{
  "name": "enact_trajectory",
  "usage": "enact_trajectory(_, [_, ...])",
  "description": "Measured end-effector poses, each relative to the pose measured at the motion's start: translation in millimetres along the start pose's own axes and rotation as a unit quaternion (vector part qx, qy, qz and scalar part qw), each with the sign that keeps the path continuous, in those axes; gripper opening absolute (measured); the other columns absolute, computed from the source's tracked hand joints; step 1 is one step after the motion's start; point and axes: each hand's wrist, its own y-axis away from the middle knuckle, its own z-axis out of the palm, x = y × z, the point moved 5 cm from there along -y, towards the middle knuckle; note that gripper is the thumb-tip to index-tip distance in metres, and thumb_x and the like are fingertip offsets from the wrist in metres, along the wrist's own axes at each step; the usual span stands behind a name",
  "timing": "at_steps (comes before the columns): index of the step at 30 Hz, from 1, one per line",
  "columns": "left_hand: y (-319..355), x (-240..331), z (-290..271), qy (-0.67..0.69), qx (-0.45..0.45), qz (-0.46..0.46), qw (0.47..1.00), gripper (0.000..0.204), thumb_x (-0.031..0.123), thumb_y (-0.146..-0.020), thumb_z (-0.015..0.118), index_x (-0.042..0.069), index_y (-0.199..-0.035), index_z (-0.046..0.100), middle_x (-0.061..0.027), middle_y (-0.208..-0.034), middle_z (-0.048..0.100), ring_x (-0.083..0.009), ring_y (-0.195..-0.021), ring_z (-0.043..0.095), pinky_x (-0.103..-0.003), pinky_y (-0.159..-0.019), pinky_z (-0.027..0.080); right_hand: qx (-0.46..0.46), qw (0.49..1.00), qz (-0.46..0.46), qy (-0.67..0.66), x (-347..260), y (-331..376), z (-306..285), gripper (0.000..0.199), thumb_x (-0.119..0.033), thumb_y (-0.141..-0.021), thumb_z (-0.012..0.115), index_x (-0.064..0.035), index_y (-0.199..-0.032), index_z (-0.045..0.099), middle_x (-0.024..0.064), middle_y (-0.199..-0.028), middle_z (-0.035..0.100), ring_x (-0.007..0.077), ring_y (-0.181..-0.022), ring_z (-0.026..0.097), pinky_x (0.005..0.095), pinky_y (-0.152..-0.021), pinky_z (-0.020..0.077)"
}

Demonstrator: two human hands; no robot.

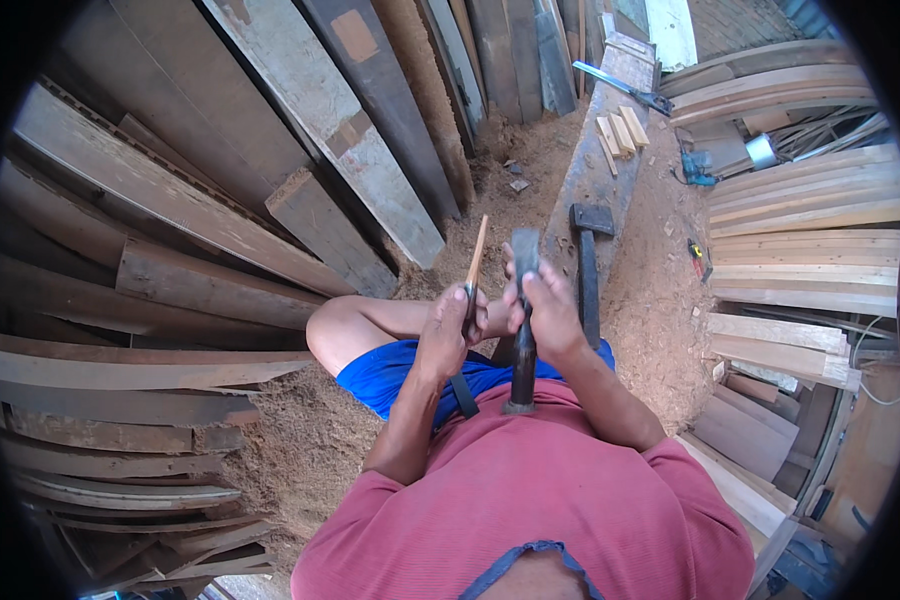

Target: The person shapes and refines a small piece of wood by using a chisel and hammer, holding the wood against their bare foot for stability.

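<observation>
My left hand (448, 330) is closed around a thin, tan wooden strip (478, 250) that rises to a narrow tip. A dark, flat length (464, 395) shows below that hand; I cannot tell whether it belongs to the strip. In my right hand (550, 315) is a chisel (525, 245), its broad grey blade upward and its dark handle running down toward my shirt. The thumb presses along the blade. The two hands are close together above my lap, the strip and the blade apart. To the right of them, a dark mallet (592, 220) lies with its long handle toward me.
A narrow plank (575, 190) runs away from me, bearing short wood blocks (620, 132) and a handsaw (625, 88). On the right are a teal power tool (697, 168), a yellow-and-red tape measure (698, 260) and stacked boards (810, 265). Boards (180, 270) lean at left; sawdust (310, 470) covers the ground.
</observation>
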Motion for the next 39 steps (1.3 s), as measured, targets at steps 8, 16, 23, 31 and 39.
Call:
enact_trajectory(8, [-22,18,-4,0.150,0.045,-0.003,0.988,0.034,0.037,-0.103,0.041,0.007,-0.095,0.057,0.0015,-0.070,0.054,-0.0072,-0.060,0.049,-0.022,-0.054,0.042,-0.133,0.945,0.177,-0.241,-21,36,81,0.015,-0.023,-0.099,0.047,-0.0094,-0.106,0.051,-0.0031,-0.069,0.044,0.0071,-0.050,0.041,0.0269,-0.050,0.0440])
enact_trajectory(16, [10,46,4,-0.139,0.038,0.162,0.976,0.043,0.038,-0.105,0.034,0.006,-0.085,0.054,0.0023,-0.068,0.049,-0.0069,-0.060,0.044,-0.024,-0.052,0.036,-0.137,0.965,0.133,-0.178,-32,59,80,0.015,-0.025,-0.101,0.044,-0.0100,-0.102,0.047,-0.0028,-0.066,0.041,0.0060,-0.048,0.038,0.0264,-0.049,0.0411])
enact_trajectory(23, [53,-14,-18,0.140,-0.028,-0.051,0.988,0.044,0.043,-0.104,0.038,0.006,-0.084,0.051,0.0027,-0.058,0.042,-0.0045,-0.049,0.036,-0.022,-0.047,0.030,-0.071,0.979,0.053,-0.186,-59,55,45,0.014,-0.025,-0.100,0.046,-0.0107,-0.103,0.046,-0.0030,-0.066,0.040,0.0056,-0.047,0.037,0.0265,-0.048,0.0409])
enact_trajectory(31, [4,44,0,-0.064,0.048,0.104,0.991,0.036,0.034,-0.106,0.035,0.005,-0.099,0.057,0.0042,-0.072,0.050,-0.0052,-0.065,0.045,-0.021,-0.057,0.041,-0.164,0.957,0.149,-0.186,-23,52,89,0.013,-0.023,-0.101,0.044,-0.0116,-0.100,0.048,-0.0039,-0.067,0.041,0.0055,-0.048,0.037,0.0261,-0.047,0.0396])
enact_trajectory(39, [28,28,9,-0.130,-0.008,0.107,0.986,0.037,0.034,-0.105,0.033,0.007,-0.087,0.051,0.0043,-0.065,0.045,-0.0043,-0.058,0.040,-0.023,-0.051,0.034,-0.119,0.967,0.127,-0.184,-27,65,70,0.015,-0.024,-0.102,0.041,-0.0108,-0.100,0.047,-0.0036,-0.065,0.039,0.0054,-0.046,0.036,0.0246,-0.045,0.0396])
